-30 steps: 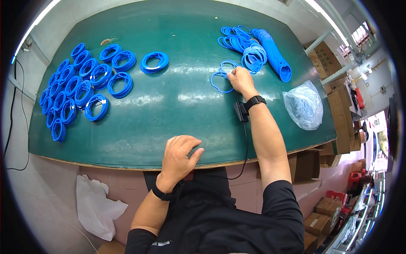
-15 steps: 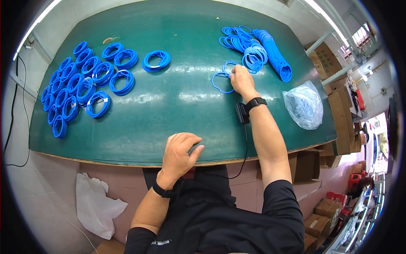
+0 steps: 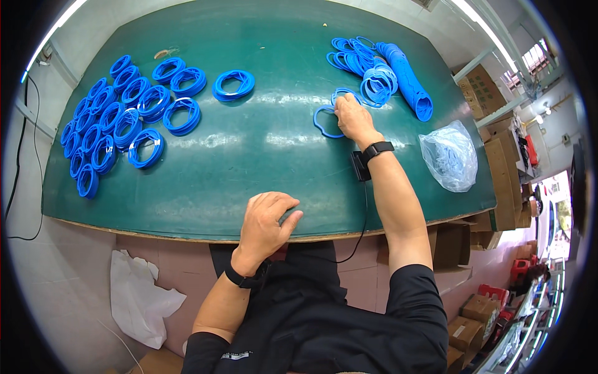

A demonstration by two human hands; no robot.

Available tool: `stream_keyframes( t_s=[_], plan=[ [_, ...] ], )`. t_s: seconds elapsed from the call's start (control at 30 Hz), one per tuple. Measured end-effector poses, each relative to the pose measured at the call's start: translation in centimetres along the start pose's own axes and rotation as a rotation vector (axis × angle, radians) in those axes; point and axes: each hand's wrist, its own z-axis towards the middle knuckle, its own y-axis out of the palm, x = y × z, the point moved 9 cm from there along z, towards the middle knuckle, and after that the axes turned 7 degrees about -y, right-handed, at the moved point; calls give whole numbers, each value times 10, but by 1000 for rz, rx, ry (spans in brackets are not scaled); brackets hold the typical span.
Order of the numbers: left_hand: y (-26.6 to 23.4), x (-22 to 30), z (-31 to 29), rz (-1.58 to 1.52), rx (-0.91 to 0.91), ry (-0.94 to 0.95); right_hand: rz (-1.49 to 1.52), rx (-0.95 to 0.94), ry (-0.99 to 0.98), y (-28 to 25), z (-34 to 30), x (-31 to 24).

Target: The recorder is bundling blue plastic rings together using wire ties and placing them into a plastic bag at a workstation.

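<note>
My right hand (image 3: 356, 119) reaches over the right half of the table, its fingers closed on a thin blue ring (image 3: 321, 122). A second thin blue ring (image 3: 340, 91) lies just behind those fingers; my hand partly hides both. Beyond it is a loose heap of blue rings (image 3: 352, 59), beside a long blue roll of stacked rings (image 3: 406, 78) with an open end toward me. My left hand (image 3: 268, 218) rests at the table's front edge, thumb apart from the curved fingers, holding nothing. On the left are several blue ring bundles (image 3: 146, 149), one bundle (image 3: 216, 87) apart from them.
The green table (image 3: 218, 168) fills the middle. A clear plastic bag (image 3: 448, 156) with pale blue contents sits at its right. A small black device (image 3: 360, 167) with a cable lies under my right wrist. Cardboard boxes (image 3: 498, 168) stand beyond the right edge; white sheeting (image 3: 140, 299) lies below left.
My right hand has shifted very slightly left, still at the thin rings. My left hand stays at the table edge. The whole view has turned a little.
</note>
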Motion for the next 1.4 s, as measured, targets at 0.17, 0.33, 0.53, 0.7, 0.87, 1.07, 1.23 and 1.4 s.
stream_keyframes(
  t_s=[0.17,0.33,0.53,0.7,0.87,1.07,1.23,1.4],
  plan=[
    [4,-1,1,-9,-8,15,169,174,-155,-19,-25,-11],
    [-11,-9,0,-69,122,-70,547,-86,-35,-24,-69,-87],
    [-14,-22,1,-300,197,-177,1042,-517,86,14,-130,-153],
    [-12,-32,-3,-314,170,-191,1129,-601,-9,11,-142,-176],
    [-9,-49,-11,-384,159,-316,1334,-569,152,12,-147,-164],
    [-7,-63,-10,-513,187,-434,1783,-266,350,2,-165,-146],
    [-7,-56,-6,-513,233,-397,1351,-114,-50,-30,-164,-157],
    [-6,-53,-8,-468,160,-417,382,213,-314,-68,-166,-174]
  ],
)
